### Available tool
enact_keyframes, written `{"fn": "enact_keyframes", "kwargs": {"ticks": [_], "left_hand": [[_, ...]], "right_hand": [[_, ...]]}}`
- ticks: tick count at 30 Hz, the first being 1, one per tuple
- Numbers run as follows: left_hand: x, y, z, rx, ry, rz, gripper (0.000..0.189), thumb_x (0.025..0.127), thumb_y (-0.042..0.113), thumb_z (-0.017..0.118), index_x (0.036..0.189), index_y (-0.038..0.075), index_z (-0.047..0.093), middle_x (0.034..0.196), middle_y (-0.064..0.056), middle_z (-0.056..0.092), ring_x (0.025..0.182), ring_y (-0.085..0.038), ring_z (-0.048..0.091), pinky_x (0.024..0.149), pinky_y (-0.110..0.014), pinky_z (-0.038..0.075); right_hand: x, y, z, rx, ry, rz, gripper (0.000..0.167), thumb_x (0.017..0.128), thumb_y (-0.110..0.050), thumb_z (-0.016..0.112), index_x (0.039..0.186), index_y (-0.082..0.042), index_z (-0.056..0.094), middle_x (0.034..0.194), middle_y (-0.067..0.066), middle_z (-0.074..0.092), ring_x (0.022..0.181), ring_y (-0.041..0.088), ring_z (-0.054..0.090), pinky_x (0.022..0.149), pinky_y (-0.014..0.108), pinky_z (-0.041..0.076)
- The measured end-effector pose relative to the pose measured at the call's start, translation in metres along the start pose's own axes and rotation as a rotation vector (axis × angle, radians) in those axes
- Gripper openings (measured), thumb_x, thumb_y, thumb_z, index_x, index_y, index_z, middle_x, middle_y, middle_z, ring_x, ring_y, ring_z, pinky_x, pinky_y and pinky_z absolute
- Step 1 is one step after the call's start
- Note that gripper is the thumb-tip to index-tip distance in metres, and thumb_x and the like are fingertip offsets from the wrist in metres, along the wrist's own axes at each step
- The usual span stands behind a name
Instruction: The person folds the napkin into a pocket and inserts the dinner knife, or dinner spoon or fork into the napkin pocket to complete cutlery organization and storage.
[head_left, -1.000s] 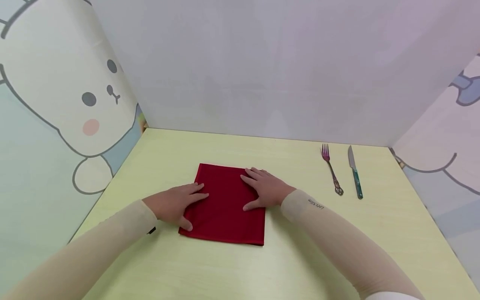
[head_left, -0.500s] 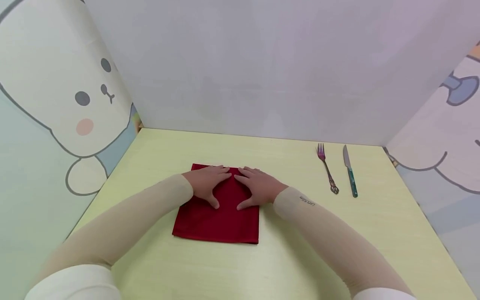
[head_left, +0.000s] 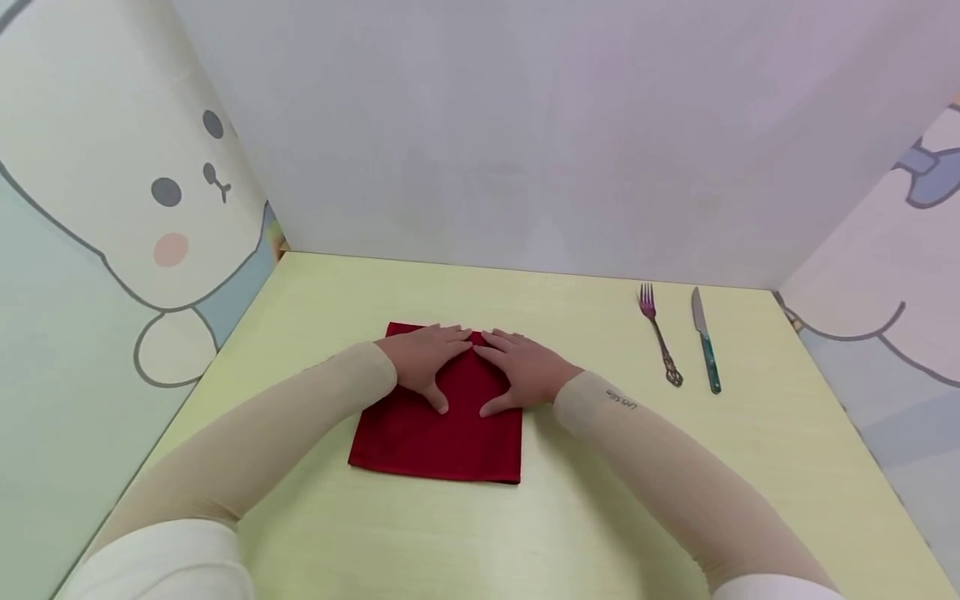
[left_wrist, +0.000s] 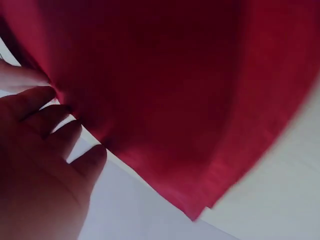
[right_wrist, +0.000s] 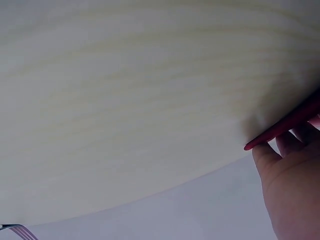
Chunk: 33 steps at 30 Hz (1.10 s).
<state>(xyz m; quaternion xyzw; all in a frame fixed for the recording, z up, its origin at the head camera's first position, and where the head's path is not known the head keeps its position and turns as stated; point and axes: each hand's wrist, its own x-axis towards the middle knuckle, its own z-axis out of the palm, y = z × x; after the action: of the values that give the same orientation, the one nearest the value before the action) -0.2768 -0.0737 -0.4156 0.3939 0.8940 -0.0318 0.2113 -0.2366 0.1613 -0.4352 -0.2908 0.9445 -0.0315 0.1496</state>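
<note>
A folded dark red cloth point(head_left: 438, 446) lies flat on the table. My left hand point(head_left: 420, 360) rests on its far part, fingers stretched along the far edge and thumb spread toward the near side. Beside it, my right hand point(head_left: 531, 368) lies over the far right corner, also with straight fingers. The two hands' fingertips almost meet. In the left wrist view, the fingertips of my left hand point(left_wrist: 45, 145) touch the edge of the red cloth point(left_wrist: 165, 90). The right wrist view has my right hand point(right_wrist: 295, 180) at the cloth's corner point(right_wrist: 280, 127).
To the right on the pale yellow table point(head_left: 600, 500) lie a fork point(head_left: 660, 337) with an ornate handle and a knife point(head_left: 706, 340) with a green handle. A plain wall point(head_left: 480, 167) stands behind; cartoon-printed panels point(head_left: 112, 250) rise at the sides.
My left hand has moved from the cloth's left edge to its far edge, close to my right hand. The right hand has stayed on the far right corner.
</note>
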Motion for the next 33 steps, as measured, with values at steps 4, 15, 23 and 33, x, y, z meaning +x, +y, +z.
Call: {"fn": "enact_keyframes", "kwargs": {"ticks": [4, 15, 23, 33], "left_hand": [[0.001, -0.002, 0.002, -0.025, -0.016, -0.016, 0.119, 0.074, 0.065, 0.084, 0.166, 0.020, 0.023, 0.172, 0.002, 0.016, 0.157, -0.023, 0.012, 0.122, -0.043, 0.027], [-0.042, -0.062, 0.017, -0.208, -0.031, -0.127, 0.125, 0.075, 0.054, 0.089, 0.167, 0.014, 0.014, 0.173, -0.004, 0.005, 0.158, -0.034, 0.002, 0.119, -0.055, 0.030], [-0.041, -0.066, 0.018, -0.238, -0.034, -0.105, 0.129, 0.073, 0.056, 0.089, 0.167, 0.013, 0.013, 0.173, -0.005, 0.003, 0.158, -0.034, -0.001, 0.121, -0.056, 0.023], [-0.041, -0.068, 0.020, -0.216, -0.035, -0.071, 0.121, 0.075, 0.052, 0.089, 0.167, 0.019, 0.017, 0.173, -0.008, 0.002, 0.157, -0.036, -0.002, 0.124, -0.056, 0.013]], "right_hand": [[-0.001, 0.002, 0.001, 0.014, 0.001, -0.002, 0.109, 0.082, -0.079, 0.065, 0.166, -0.022, 0.025, 0.172, 0.001, 0.016, 0.158, 0.025, 0.009, 0.125, 0.041, 0.017], [0.001, 0.005, 0.005, -0.003, 0.009, -0.019, 0.110, 0.081, -0.083, 0.062, 0.166, -0.024, 0.023, 0.172, 0.000, 0.013, 0.158, 0.023, 0.006, 0.126, 0.039, 0.012], [-0.002, 0.005, 0.006, -0.037, 0.000, -0.033, 0.108, 0.084, -0.084, 0.056, 0.167, -0.023, 0.020, 0.173, 0.003, 0.010, 0.158, 0.025, 0.005, 0.126, 0.039, 0.010], [-0.018, 0.002, 0.014, -0.016, -0.021, -0.005, 0.108, 0.083, -0.089, 0.047, 0.167, -0.028, 0.017, 0.173, 0.001, 0.007, 0.158, 0.024, 0.004, 0.125, 0.038, 0.017]]}}
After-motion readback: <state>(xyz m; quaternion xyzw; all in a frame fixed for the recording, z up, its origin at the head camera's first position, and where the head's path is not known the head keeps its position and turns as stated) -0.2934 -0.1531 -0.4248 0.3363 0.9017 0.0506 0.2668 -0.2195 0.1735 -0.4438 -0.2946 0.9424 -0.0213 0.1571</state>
